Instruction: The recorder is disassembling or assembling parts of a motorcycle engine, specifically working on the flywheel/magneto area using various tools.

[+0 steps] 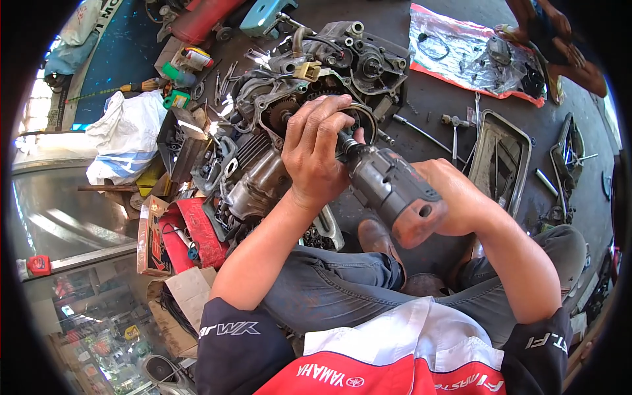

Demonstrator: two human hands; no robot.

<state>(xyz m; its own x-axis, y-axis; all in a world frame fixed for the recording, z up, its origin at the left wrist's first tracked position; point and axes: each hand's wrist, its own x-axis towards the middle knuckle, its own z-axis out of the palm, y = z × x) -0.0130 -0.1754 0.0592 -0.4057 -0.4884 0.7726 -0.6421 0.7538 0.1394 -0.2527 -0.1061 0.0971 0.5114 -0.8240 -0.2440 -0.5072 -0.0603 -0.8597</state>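
A partly opened motorcycle engine [253, 187] lies on the dark floor in front of me, its gears and inner parts exposed. My right hand [451, 194] is closed around the handle of a dark grey impact wrench [385, 181] with a worn reddish-brown rear end. The wrench points away from me, its socket end at a round metal drum [370, 120] on the engine. Curled fingers of my left hand [316, 148] grip this drum from its left side, close beside the socket. The palm and the wrench hide where the socket meets it.
At the right lie a metal tray [484, 155], a long-handled tool [421, 135] and a plastic sheet [461, 49] with parts on it. Another person's hand [569, 52] shows at the upper right. Left stand a white bag [125, 135], a red container [197, 230] and a glass case [99, 316].
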